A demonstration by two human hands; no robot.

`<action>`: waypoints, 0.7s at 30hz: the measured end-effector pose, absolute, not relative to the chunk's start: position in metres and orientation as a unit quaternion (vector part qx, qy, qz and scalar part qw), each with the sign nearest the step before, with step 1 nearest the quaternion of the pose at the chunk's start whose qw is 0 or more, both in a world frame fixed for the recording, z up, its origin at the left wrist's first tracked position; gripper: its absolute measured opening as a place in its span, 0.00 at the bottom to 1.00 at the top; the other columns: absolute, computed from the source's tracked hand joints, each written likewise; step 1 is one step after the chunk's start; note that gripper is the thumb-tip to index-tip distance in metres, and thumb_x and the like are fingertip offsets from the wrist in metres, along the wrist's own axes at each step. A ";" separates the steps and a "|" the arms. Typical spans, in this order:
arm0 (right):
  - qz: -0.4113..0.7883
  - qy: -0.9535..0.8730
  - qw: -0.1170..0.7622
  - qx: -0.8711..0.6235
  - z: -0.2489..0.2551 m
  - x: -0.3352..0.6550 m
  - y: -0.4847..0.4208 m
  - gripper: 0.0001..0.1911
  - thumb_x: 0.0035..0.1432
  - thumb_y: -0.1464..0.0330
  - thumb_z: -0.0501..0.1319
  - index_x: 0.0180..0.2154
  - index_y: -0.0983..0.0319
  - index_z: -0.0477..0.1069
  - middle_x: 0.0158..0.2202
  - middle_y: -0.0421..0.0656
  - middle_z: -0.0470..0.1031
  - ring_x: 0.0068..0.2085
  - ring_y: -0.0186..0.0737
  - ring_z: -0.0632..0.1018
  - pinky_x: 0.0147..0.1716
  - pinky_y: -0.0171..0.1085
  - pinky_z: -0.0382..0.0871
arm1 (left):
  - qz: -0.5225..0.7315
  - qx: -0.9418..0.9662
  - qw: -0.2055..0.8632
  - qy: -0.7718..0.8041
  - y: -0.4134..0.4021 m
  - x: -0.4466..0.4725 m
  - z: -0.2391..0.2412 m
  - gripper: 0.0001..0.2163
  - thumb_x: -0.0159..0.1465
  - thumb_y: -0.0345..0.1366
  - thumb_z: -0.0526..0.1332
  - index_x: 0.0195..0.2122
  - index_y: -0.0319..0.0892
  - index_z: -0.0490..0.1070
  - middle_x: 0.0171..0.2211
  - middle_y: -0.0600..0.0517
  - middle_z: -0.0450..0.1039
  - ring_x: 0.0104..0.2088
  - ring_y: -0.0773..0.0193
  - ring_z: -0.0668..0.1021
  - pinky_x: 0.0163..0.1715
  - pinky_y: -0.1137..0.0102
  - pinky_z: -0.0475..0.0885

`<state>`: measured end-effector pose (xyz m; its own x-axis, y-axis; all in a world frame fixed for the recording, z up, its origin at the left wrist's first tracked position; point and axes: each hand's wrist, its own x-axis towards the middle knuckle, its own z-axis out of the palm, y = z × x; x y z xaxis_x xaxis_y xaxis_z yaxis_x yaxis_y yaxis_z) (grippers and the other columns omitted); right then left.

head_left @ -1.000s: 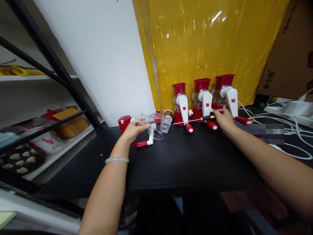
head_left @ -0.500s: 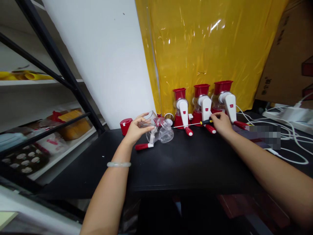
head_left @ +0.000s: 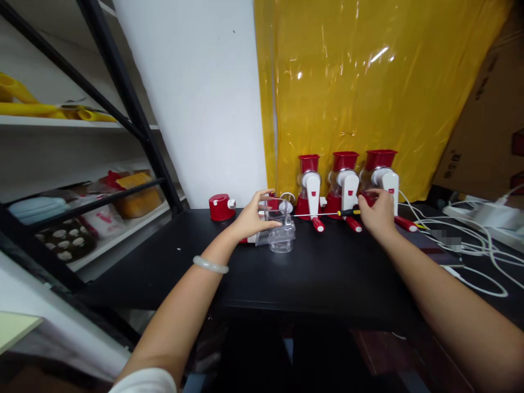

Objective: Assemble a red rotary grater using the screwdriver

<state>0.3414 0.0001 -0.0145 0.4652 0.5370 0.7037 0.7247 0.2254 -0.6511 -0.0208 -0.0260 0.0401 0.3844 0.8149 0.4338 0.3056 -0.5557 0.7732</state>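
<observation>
My left hand [head_left: 257,217] is closed around a clear plastic grater body [head_left: 281,234], which is upright above the black table. Behind my fingers, part of a red-and-white crank shows beside the clear body, mostly hidden. My right hand [head_left: 377,214] pinches the black-and-yellow handle of a screwdriver [head_left: 349,213]. Its thin shaft lies level and points left, the tip meeting or passing close to the clear body; I cannot tell which. A metal grating drum [head_left: 288,198] sits just behind the clear body.
Three red-and-white rotary graters, one of them a crank-handled grater [head_left: 313,194], stand along the yellow sheeting [head_left: 347,98]. A red base [head_left: 221,208] rests at the left. White cables [head_left: 470,234] and a dark flat device [head_left: 438,251] lie at the right. Shelves [head_left: 61,123] line the left.
My left hand has turned the clear body from tilted to upright, its crank now mostly hidden. The screwdriver stays in my right hand. The view has shifted left, uncovering the red base.
</observation>
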 end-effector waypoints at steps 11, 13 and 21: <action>-0.141 -0.739 0.477 -0.455 0.069 0.236 -0.053 0.15 0.62 0.62 0.52 0.45 0.60 0.70 0.46 0.53 0.70 0.52 0.53 0.70 0.54 0.51 0.61 | 0.502 0.653 -0.039 0.566 0.034 -0.136 0.052 0.16 0.61 0.39 0.64 0.49 0.43 0.70 0.53 0.43 0.69 0.59 0.50 0.70 0.63 0.57 0.62; -0.126 -0.781 0.411 -0.454 0.084 0.204 -0.055 0.19 0.64 0.58 0.51 0.48 0.61 0.71 0.49 0.54 0.70 0.53 0.54 0.69 0.53 0.50 0.63 | 0.455 0.606 -0.051 0.650 0.052 -0.152 0.040 0.27 0.54 0.40 0.70 0.54 0.43 0.66 0.57 0.41 0.66 0.63 0.44 0.65 0.64 0.53 0.58; -0.090 -0.795 0.180 -0.572 0.112 0.113 -0.049 0.42 0.57 0.37 0.49 0.56 0.62 0.69 0.50 0.60 0.73 0.49 0.61 0.76 0.43 0.51 0.70 | 0.481 0.541 0.108 0.682 0.087 -0.165 -0.007 0.52 0.37 0.41 0.80 0.59 0.40 0.52 0.61 0.31 0.62 0.65 0.37 0.64 0.62 0.53 0.60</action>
<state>0.1126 -0.0486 0.1119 -0.2811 0.8773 0.3891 0.9420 0.3297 -0.0629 -0.1652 0.0868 -0.0072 -0.3913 0.8412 0.3731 0.6340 -0.0474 0.7719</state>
